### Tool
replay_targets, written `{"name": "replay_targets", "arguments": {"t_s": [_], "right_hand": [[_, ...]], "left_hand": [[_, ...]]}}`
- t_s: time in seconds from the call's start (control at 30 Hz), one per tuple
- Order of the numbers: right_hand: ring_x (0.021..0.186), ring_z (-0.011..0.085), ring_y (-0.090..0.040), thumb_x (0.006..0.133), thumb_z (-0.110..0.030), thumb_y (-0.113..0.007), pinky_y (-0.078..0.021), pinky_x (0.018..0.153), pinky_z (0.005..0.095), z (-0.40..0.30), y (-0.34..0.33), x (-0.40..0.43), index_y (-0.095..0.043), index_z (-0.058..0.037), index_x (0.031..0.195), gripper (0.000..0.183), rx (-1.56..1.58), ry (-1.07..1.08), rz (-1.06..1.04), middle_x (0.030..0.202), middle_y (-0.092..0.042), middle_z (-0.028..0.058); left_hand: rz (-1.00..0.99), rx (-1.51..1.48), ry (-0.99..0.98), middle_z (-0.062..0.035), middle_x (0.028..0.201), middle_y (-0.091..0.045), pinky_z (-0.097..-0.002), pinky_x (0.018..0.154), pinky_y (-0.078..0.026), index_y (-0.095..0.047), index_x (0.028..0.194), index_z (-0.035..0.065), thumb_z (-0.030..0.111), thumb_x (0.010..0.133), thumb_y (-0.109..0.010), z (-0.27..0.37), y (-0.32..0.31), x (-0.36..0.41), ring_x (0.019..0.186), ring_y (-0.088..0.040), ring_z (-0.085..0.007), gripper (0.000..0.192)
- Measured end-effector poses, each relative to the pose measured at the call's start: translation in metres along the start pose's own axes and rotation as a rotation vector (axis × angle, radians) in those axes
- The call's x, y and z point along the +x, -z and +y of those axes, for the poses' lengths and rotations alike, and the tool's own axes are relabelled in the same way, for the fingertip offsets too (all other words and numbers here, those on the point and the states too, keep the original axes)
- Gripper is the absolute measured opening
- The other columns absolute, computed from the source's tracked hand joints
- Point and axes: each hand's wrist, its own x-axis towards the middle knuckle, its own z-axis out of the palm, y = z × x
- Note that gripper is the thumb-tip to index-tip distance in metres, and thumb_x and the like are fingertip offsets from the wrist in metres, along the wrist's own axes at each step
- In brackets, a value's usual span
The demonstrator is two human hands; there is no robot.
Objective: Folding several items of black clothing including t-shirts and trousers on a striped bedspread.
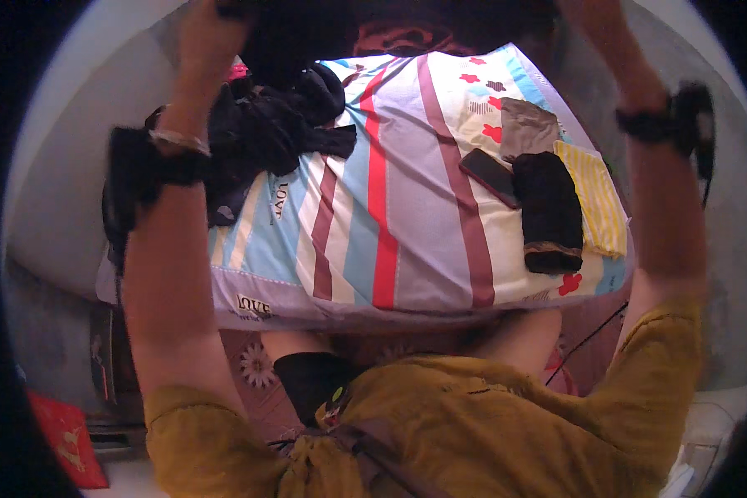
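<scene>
Both my hands are raised at the top edge of the view, far apart. My left hand (205,37) is partly cut off, with something dark at its fingers; whether it grips this is unclear. Only part of my right hand (594,25) shows, its fingers out of frame. Between them lies a deep dark area, perhaps dark fabric. Below my left hand is a heap of black clothes (261,131) on a striped sheet (411,174). Nearer my right arm lie a folded black garment (548,211), a smartphone (489,177), a folded grey-brown cloth (528,127) and a yellow-and-white striped cloth (597,199).
The sheet covers a low bed-like surface whose front edge is by my knees. Reddish fabric (404,37) shows beyond its far edge. A thin black cord (588,342) runs at the lower right. Something red (68,442) stands at the lower left, above a flower-patterned floor (255,367).
</scene>
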Motion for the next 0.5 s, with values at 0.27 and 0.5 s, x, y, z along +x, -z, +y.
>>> {"name": "replay_targets", "arguments": {"t_s": [0.27, 0.5], "right_hand": [[0.090, 0.0327, -0.060, 0.069, 0.004, -0.061, -0.0499, 0.079, 0.0418, -0.072, -0.187, -0.197, -0.063, -0.0050, 0.086, 0.019, 0.018, -0.260, -0.192, 0.093, -0.061, 0.0119], [0.087, 0.0295, -0.055, 0.061, 0.001, -0.065, -0.0481, 0.074, 0.0388, -0.156, -0.225, -0.275, -0.059, -0.0067, 0.085, 0.026, 0.173, -0.400, -0.499, 0.086, -0.053, 0.0092]], "left_hand": [[-0.311, -0.107, -0.175, -0.0138, 0.083, -0.060, -0.0420, 0.075, -0.047, -0.060, 0.078, 0.0051, -0.010, 0.064, -0.057, -0.057, -0.126, -0.225, 0.085, -0.059, -0.0361, 0.020], [-0.435, -0.040, -0.075, -0.0099, 0.095, -0.060, -0.0402, 0.079, -0.047, -0.059, 0.077, 0.0063, -0.007, 0.062, -0.061, -0.041, -0.125, -0.340, 0.094, -0.057, -0.0322, 0.020]]}}
